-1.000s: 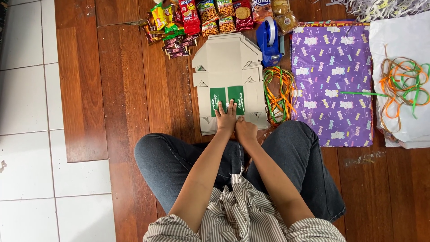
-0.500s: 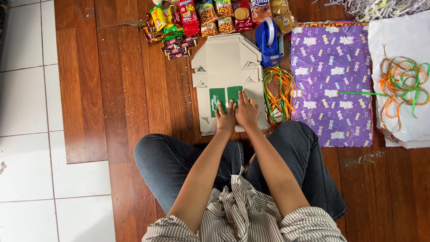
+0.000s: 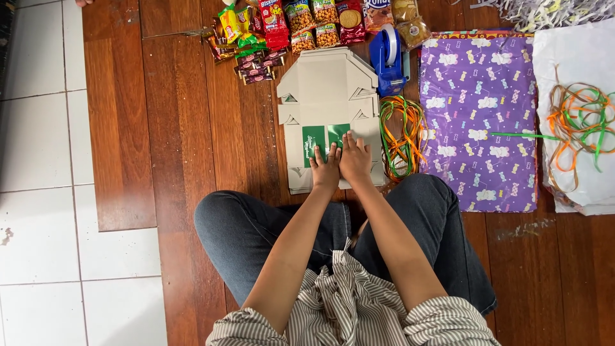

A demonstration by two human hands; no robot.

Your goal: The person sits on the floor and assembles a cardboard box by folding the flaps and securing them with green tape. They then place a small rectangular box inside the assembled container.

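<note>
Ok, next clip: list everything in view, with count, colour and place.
flattened cardboard box: one, beige with green panel, floor centre
snack packets: many, mixed colours, above the box
tape dispenser: one, blue, right of box top
ribbon bundle: one, orange and green, right of box
wrapping paper: one sheet, purple patterned, right
white sheet: one, far right, under loose ribbons
shredded paper: pale, top right
left hand: flat on box
right hand: flat on box
</note>
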